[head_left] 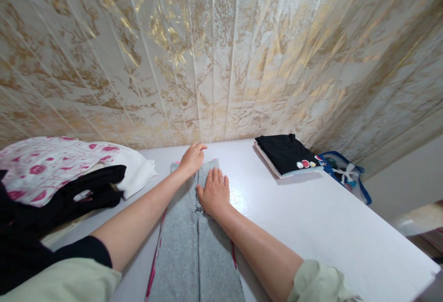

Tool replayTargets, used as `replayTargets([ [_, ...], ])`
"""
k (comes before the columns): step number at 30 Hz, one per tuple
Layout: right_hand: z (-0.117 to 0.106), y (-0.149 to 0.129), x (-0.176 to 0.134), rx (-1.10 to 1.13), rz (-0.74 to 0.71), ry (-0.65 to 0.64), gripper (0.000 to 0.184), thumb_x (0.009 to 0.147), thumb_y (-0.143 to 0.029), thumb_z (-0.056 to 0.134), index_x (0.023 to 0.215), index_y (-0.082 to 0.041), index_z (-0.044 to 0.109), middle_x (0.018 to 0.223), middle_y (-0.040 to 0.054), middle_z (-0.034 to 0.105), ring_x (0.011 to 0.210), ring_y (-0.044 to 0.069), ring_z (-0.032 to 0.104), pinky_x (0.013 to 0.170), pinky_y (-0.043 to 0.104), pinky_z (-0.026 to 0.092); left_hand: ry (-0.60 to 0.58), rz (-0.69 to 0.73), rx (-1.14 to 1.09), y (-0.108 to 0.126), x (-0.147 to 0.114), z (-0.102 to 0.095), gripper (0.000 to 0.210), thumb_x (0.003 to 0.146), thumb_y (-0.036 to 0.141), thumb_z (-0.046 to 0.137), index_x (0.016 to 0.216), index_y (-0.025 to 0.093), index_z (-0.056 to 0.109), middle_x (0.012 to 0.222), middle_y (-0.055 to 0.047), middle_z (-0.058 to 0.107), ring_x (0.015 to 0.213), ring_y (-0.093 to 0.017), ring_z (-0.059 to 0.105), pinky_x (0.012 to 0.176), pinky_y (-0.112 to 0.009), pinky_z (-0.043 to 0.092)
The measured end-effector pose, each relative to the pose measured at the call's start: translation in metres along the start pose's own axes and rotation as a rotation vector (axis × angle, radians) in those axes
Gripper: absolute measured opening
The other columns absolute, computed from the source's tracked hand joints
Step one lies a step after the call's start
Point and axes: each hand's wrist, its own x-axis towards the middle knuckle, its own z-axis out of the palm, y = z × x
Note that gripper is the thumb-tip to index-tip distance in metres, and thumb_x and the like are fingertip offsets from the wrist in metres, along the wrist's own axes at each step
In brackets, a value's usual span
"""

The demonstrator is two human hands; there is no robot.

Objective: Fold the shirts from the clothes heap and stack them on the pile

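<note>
Along the table's (311, 219) L edge we've a loose heap: pink-print cloth (41, 166), black garment (51, 216) nearer us, white cloth (134, 173) twd the far edge. Next, mid-table, our grey garment (180, 246) lies flat, long axis running from the near edge up twd the far edge, dark line down its centre, pink edging (151, 279) at the sides. Our L hand (192, 160) is over its far end, nr the table's far edge, fingers loosely bent; palm's hidden, so we can't tell if it pinches cloth. That far end is nearest the L hand; most of the length runs back twd us. Our R hand (215, 193) rests palm-down on the R half, slightly nearer us, fingers extended, thumb spread, gripping nothing. Far R corner: folded stack (282, 154), black on top, well apart from the R hand. Just past the R edge, blue-trimmed bag (356, 186) w/ white bow (348, 172).
</note>
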Motion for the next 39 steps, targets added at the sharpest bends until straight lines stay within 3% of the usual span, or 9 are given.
replayTargets([
  [3, 0.001, 0.001, 0.0, 0.0, -0.006, 0.007, 0.07, 0.091, -0.046, 0.039, 0.146, -0.003, 0.03, 0.153, 0.0212, 0.025, 0.142, 0.031, 0.02, 0.112, 0.049, 0.013, 0.095, 0.001, 0.107, -0.017, -0.027, -0.019, 0.03, 0.081, 0.009, 0.04, 0.098, 0.016, 0.063, 0.104, -0.008, 0.061, 0.104, -0.02, 0.057, 0.098, -0.033, 0.043],
  [5, 0.002, 0.002, 0.0, -0.001, -0.012, 0.009, 0.07, 0.091, -0.046, 0.04, 0.146, -0.005, 0.03, 0.153, 0.0212, 0.025, 0.142, 0.031, 0.021, 0.112, 0.049, 0.013, 0.09, -0.007, 0.175, -0.031, -0.05, -0.022, 0.025, 0.082, 0.011, 0.041, 0.092, 0.016, 0.063, 0.096, -0.008, 0.062, 0.097, -0.02, 0.058, 0.093, -0.033, 0.046],
  [8, 0.002, 0.003, 0.0, -0.003, -0.022, 0.008, 0.067, 0.091, -0.045, 0.041, 0.146, -0.007, 0.032, 0.153, 0.0199, 0.027, 0.141, 0.031, 0.022, 0.112, 0.049, 0.013, 0.051, 0.036, 0.203, -0.045, -0.082, -0.014, 0.024, 0.084, 0.013, 0.041, 0.094, 0.017, 0.063, 0.098, -0.008, 0.063, 0.098, -0.021, 0.057, 0.093, -0.034, 0.046],
  [11, 0.0, 0.003, 0.0, 0.0, -0.077, 0.024, 0.062, 0.092, -0.042, 0.04, 0.145, -0.009, 0.035, 0.152, 0.017, 0.03, 0.141, 0.029, 0.023, 0.112, 0.048, 0.013, 0.027, 0.082, 0.244, -0.048, -0.098, -0.004, 0.031, 0.086, 0.014, 0.042, 0.111, 0.018, 0.061, 0.116, -0.009, 0.062, 0.111, -0.021, 0.053, 0.101, -0.036, 0.041],
  [15, -0.002, 0.003, 0.0, -0.007, -0.163, 0.015, 0.057, 0.093, -0.038, 0.039, 0.144, -0.011, 0.038, 0.15, 0.0132, 0.036, 0.139, 0.025, 0.027, 0.113, 0.045, 0.013, -0.029, 0.05, 0.338, -0.044, -0.101, -0.002, 0.04, 0.089, 0.018, 0.041, 0.128, 0.02, 0.053, 0.135, -0.008, 0.055, 0.124, -0.023, 0.047, 0.106, -0.038, 0.036],
  [20, -0.001, 0.002, 0.001, -0.028, -0.177, 0.016, 0.055, 0.093, -0.037, 0.041, 0.143, -0.014, 0.039, 0.15, 0.0123, 0.036, 0.138, 0.025, 0.029, 0.113, 0.045, 0.016, -0.063, 0.03, 0.426, -0.041, -0.102, -0.007, 0.043, 0.091, 0.023, 0.04, 0.133, 0.021, 0.048, 0.143, -0.009, 0.048, 0.132, -0.024, 0.041, 0.109, -0.041, 0.031],
  [26, 0.0, 0.002, 0.0, -0.068, -0.171, -0.013, 0.052, 0.094, -0.039, 0.04, 0.144, -0.024, 0.038, 0.152, 0.0103, 0.033, 0.139, 0.025, 0.027, 0.111, 0.049, 0.017, -0.028, 0.041, 0.382, -0.04, -0.105, -0.008, 0.042, 0.089, 0.021, 0.043, 0.131, 0.022, 0.05, 0.14, -0.008, 0.051, 0.13, -0.022, 0.043, 0.109, -0.04, 0.031],
  [31, 0.0, 0.003, 0.0, -0.067, -0.179, -0.01, 0.051, 0.094, -0.039, 0.041, 0.144, -0.025, 0.038, 0.151, 0.0099, 0.034, 0.138, 0.025, 0.029, 0.111, 0.049, 0.018, -0.025, 0.122, 0.289, -0.041, -0.109, -0.01, 0.038, 0.088, 0.013, 0.039, 0.121, 0.018, 0.057, 0.127, -0.008, 0.06, 0.119, -0.019, 0.052, 0.106, -0.035, 0.037],
  [39, -0.001, 0.003, 0.0, -0.064, -0.18, -0.009, 0.049, 0.094, -0.039, 0.042, 0.141, -0.027, 0.041, 0.15, 0.0091, 0.036, 0.138, 0.025, 0.029, 0.111, 0.048, 0.018, -0.089, 0.096, 0.289, -0.04, -0.105, -0.009, 0.045, 0.087, 0.013, 0.043, 0.13, 0.022, 0.053, 0.137, -0.008, 0.053, 0.128, -0.022, 0.046, 0.107, -0.039, 0.035],
])
